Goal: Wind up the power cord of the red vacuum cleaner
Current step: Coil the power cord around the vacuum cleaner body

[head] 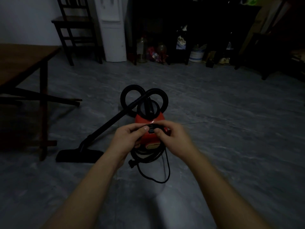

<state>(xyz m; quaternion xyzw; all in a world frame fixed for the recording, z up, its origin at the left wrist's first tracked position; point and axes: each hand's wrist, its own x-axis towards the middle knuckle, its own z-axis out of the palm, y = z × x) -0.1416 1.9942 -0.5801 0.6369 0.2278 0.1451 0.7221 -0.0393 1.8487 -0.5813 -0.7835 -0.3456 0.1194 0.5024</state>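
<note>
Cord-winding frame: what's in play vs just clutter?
In play: red vacuum cleaner; power cord, pinched by left hand and right hand; plug.
Clutter: hose, floor nozzle, table, chair, jars.

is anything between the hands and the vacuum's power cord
Nothing visible does. The left hand and right hand both pinch the power cord above the red vacuum cleaner; the rest hangs in loops by its base.
</note>
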